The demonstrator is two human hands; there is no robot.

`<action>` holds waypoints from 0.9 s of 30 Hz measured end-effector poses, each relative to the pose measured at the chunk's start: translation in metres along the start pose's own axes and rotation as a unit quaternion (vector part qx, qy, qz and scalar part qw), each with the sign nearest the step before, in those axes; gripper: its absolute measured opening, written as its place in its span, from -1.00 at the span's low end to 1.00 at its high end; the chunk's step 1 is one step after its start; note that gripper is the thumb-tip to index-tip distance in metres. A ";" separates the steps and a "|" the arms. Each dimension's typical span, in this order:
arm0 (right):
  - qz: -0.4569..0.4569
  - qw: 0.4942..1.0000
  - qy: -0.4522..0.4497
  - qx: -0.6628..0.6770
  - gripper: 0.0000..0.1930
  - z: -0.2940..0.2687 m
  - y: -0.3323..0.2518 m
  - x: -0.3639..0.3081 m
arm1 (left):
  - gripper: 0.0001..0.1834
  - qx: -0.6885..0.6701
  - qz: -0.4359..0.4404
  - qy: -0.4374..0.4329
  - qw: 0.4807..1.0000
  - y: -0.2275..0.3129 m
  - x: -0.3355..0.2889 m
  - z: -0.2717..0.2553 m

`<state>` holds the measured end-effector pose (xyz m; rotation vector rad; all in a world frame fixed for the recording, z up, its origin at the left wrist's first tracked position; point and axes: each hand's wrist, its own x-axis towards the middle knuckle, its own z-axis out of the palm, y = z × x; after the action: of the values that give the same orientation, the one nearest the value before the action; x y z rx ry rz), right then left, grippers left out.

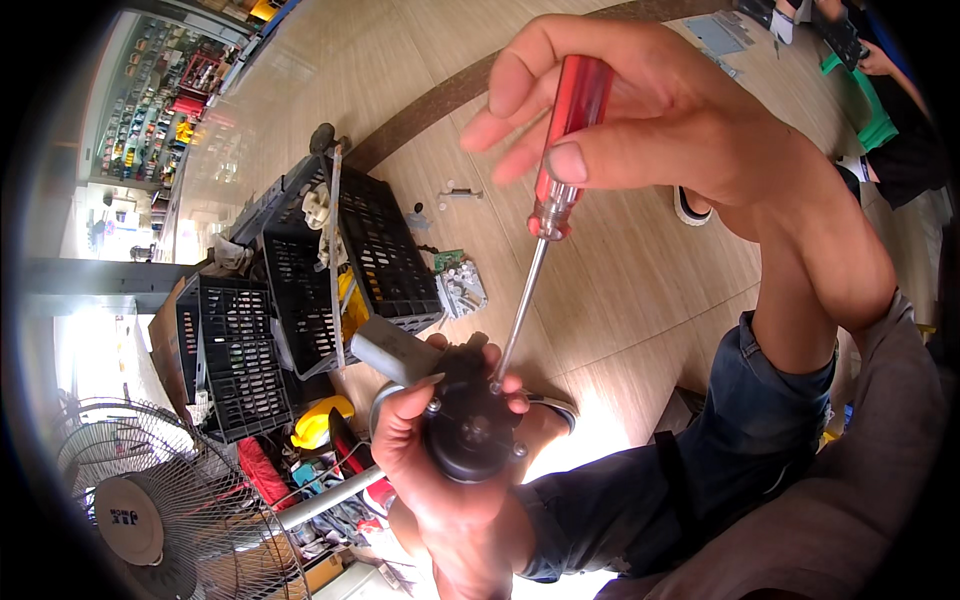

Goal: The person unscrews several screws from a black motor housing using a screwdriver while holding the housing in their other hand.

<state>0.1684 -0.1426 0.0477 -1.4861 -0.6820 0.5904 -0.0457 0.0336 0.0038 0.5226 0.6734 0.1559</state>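
Observation:
My left hand (420, 450) is wrapped round a round black motor housing (465, 425), with a grey cylinder (390, 350) sticking out at its upper left. Small metal posts or screws stand on its face. Above it, my right hand (650, 120) holds a screwdriver (578, 110) with a clear red handle, thumb against one side. Its other fingers are partly lifted and slightly blurred. The steel shaft slants down, and its tip meets a screw spot at the housing's upper right edge. What lies beneath the housing is hidden by my palm.
Black plastic crates (390, 250) stand on the tiled floor at the left, with small parts and a circuit board (448, 260) beside them. A wire-cage fan (130, 520) fills the lower left. Another person (905, 140) sits at the upper right near a green stool (875, 115).

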 end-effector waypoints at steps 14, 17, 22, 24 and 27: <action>-0.062 0.992 -0.106 -0.024 -0.65 -0.010 -0.001 -0.014 | -0.55 0.003 -0.002 -0.006 1.000 0.000 0.000 0.001; -0.071 0.970 -0.229 -0.041 -0.64 -0.040 0.002 -0.003 | -0.55 0.010 -0.005 -0.014 1.000 -0.002 0.000 0.003; -0.061 0.998 -0.007 -0.023 -0.76 -0.005 0.012 -0.010 | -0.55 0.010 0.003 -0.017 1.000 -0.001 0.001 -0.001; -0.018 0.999 -0.014 -0.036 -0.76 -0.006 0.010 -0.010 | -0.55 -0.019 0.003 -0.022 1.000 0.001 0.001 0.001; -0.071 0.997 0.000 -0.041 -0.76 -0.003 0.024 -0.006 | -0.56 0.004 0.022 -0.018 1.000 0.003 0.001 -0.002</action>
<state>0.1675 -0.1490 0.0231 -1.4989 -0.8123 0.4593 -0.0460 0.0368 0.0036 0.5472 0.6276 0.1855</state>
